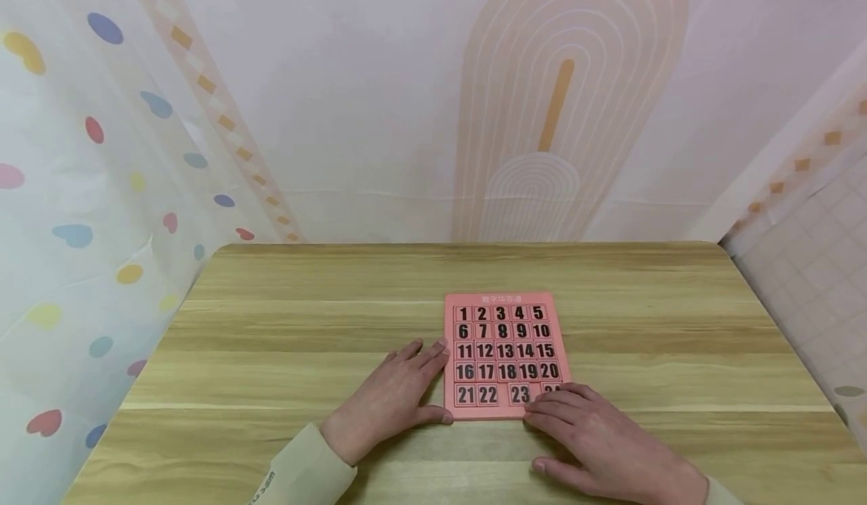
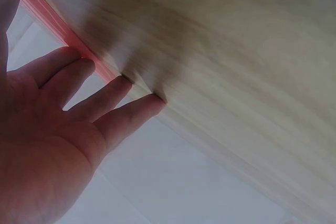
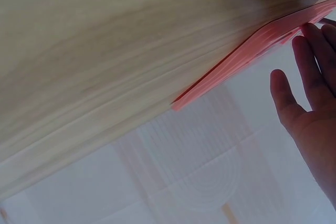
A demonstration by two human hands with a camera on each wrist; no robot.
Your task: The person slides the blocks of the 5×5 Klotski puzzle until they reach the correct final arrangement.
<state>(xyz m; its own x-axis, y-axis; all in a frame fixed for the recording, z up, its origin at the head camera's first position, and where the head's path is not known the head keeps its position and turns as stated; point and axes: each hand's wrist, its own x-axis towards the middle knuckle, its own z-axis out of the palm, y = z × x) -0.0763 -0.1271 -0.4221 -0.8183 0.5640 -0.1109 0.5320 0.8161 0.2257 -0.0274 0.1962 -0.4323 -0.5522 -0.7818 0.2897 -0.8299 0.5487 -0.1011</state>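
Observation:
A pink sliding number puzzle (image 1: 488, 412) lies flat on the table, its black-numbered tiles in rows. In the bottom row, a gap separates tile 22 (image 1: 488, 394) from tile 23 (image 1: 519, 393). My left hand (image 1: 389, 396) touches the puzzle's left side with its fingertips, the thumb at the lower left corner; the left wrist view shows those fingers extended along the pink edge (image 2: 47, 17). Over the lower right corner rests my right hand (image 1: 596, 441), fingers extended and partly hiding tile 24 (image 1: 552, 389). Its thumb is apart from the puzzle in the right wrist view.
The wooden table (image 1: 305, 294) stretches to both sides of the puzzle. Behind it hangs a pale curtain (image 1: 359, 114) with an arch pattern, and a dotted curtain (image 1: 74, 279) hangs along the left.

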